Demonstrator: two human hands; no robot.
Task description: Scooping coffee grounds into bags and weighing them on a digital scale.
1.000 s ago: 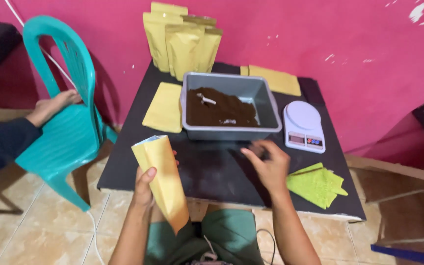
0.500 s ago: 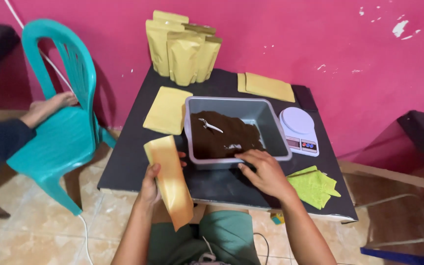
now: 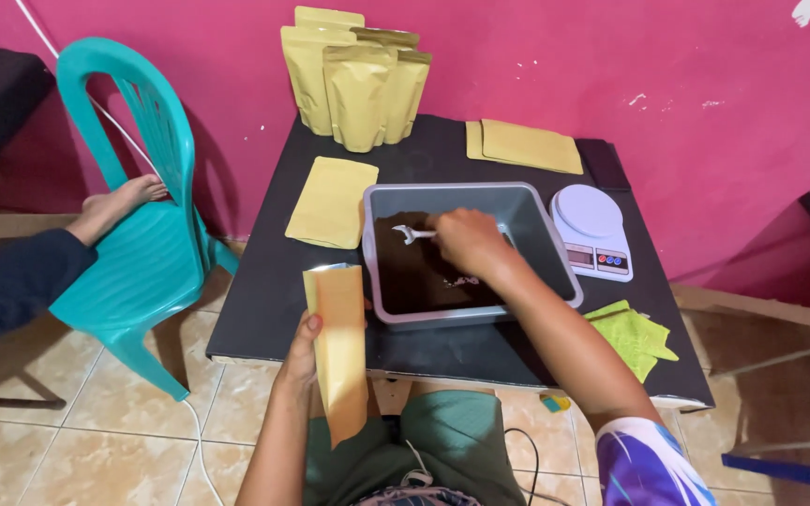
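while four filled pouches point(image 3: 358, 80) stand at the wall, the left hand point(image 3: 304, 351) grips an unfilled pouch point(image 3: 339, 347) and the right hand point(image 3: 466, 242) closes on the scoop point(image 3: 412, 233) in the tub point(image 3: 536, 234) of dark powder point(image 3: 414, 276)

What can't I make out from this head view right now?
- Spoon handle: covered by the right hand.
- Dark powder under that hand and forearm: hidden.
- Pouch in the left hand: its inside is not visible.
- Scale display: too small to tell.
- Rear standing pouches: blocked by the front ones.
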